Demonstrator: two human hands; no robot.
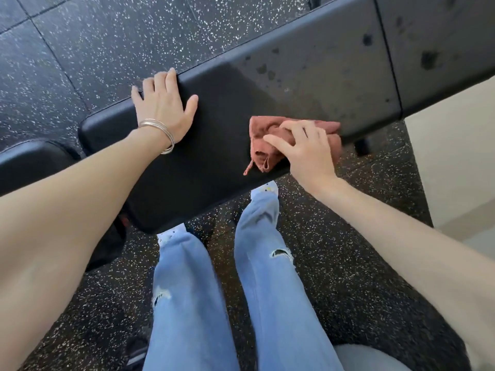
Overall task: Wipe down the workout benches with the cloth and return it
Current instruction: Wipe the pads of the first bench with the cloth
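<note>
A long black padded bench (pixel 235 108) runs across the view from lower left to upper right, with dark wet spots on its right half. My left hand (pixel 163 105) rests flat on the pad's far edge, its fingers wrapped over that edge. A crumpled rust-red cloth (pixel 263 137) lies on the pad near its front edge. My right hand (pixel 300 145) presses down on the cloth with bent fingers that grip its folds. A second pad section (pixel 442 41) continues to the right past a seam.
Black speckled rubber floor (pixel 80 49) surrounds the bench. Another black pad end (pixel 29 162) sits at the left. A pale wall or floor strip (pixel 455 156) lies at the right. My legs in light blue jeans (pixel 187 290) stand close to the bench front.
</note>
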